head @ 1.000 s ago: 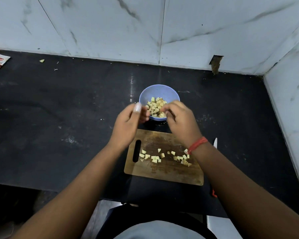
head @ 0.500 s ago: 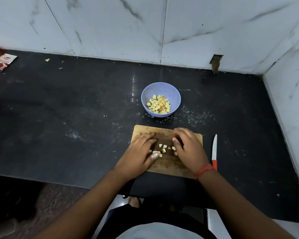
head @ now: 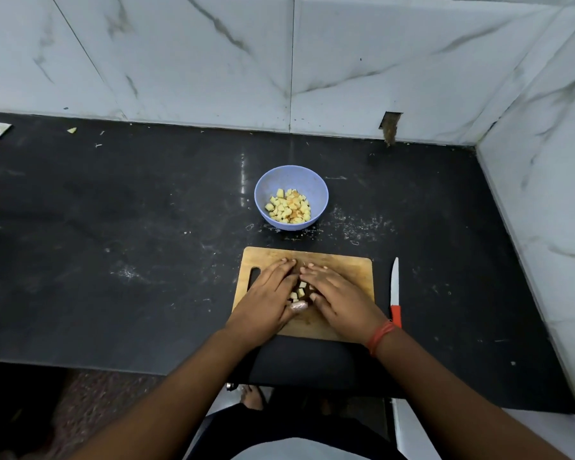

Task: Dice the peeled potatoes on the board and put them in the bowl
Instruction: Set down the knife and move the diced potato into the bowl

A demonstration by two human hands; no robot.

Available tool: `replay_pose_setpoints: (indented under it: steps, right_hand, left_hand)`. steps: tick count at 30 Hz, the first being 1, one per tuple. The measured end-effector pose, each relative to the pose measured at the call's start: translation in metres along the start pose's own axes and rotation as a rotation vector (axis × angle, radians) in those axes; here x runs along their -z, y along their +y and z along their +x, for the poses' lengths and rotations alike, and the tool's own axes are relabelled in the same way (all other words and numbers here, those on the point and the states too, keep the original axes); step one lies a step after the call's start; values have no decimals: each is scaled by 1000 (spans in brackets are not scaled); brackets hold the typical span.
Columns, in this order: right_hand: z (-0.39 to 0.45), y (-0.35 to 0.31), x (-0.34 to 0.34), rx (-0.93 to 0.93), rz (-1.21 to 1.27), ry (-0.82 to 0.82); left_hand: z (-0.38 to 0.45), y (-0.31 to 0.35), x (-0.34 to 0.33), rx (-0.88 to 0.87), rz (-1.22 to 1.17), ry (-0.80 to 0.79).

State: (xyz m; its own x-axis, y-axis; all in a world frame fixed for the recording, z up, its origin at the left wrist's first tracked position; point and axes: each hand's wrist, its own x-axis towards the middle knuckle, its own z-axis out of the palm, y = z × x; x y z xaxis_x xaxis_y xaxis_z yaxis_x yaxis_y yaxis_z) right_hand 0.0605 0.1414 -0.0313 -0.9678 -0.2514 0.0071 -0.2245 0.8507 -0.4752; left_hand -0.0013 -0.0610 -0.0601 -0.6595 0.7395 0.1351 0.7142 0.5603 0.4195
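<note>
Wooden cutting board point(head: 346, 270) carries the last potato cubes point(head: 300, 290), heaped in the gap between both hands. Left hand point(head: 266, 300) and right hand point(head: 342, 300) lie flat, fingers straight, cupped around the heap, gripping nothing. Blue bowl point(head: 291, 180) sits straight beyond them on the black surface point(head: 113, 227); knife point(head: 395, 293) right of board.
</note>
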Motion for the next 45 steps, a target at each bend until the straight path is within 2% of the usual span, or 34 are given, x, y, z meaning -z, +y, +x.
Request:
replay_pose_setpoints:
  steps: [4, 8, 12, 17, 22, 27, 33, 36, 39, 42, 45]
  right_hand:
    - [-15, 17, 3, 83, -168, -38]
    - [-18, 11, 0, -66, -352, 69]
    - [-7, -7, -19, -161, -206, 186]
    - [0, -3, -12, -109, 1, 196]
    - [0, 7, -7, -25, -71, 67]
    - [5, -4, -12, 98, -92, 215]
    - [11, -7, -13, 100, -73, 220]
    - [15, -8, -6, 102, -65, 206]
    - [19, -6, 3, 53, -11, 170]
    - [20, -5, 15, -97, 144, 164]
    - [18, -8, 23, -403, 564, 204]
  left_hand:
    - [-1, -4, 2, -34, -22, 48]
    - [2, -7, -1, -23, 84, 63]
    - [14, -4, -4, 19, 117, 64]
    - [18, -5, -3, -7, 56, 36]
    - [17, -8, -3, -37, 61, 39]
    - [21, -7, -3, -95, 116, 77]
    - [23, -4, 1, -95, 173, 65]
    - [26, 2, 9, -18, 85, 50]
    - [29, 9, 17, 139, -56, 33]
    - [31, 14, 19, 288, -256, 75]
    - [32, 21, 22, 425, -565, 193]
